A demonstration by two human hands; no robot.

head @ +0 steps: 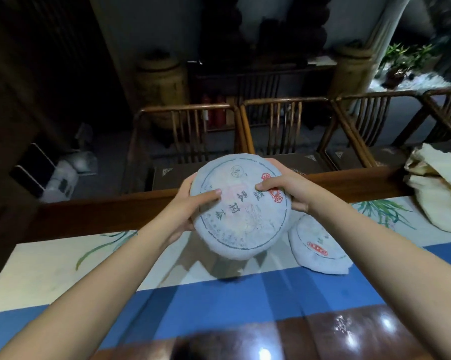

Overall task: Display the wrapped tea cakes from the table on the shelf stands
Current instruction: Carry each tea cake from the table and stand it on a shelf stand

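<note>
Glossy table point(349, 331), chairs point(271, 126) beyond.

- The held tea cake point(241, 206) had a pale blue-white wrapper printed with a dark ring, dark characters and a red emblem.
- The second tea cake point(318, 249) on the table had the same pale wrapper with a red rectangular label.
- The table runner point(167, 302) was cream with green painted leaves, bordered by a solid blue band.
- The table edge point(102, 214) was glossy reddish-brown wood.
- The chairs point(271, 126) were brown wood.
- The crumpled paper point(437, 188) was cream-yellow.
</note>
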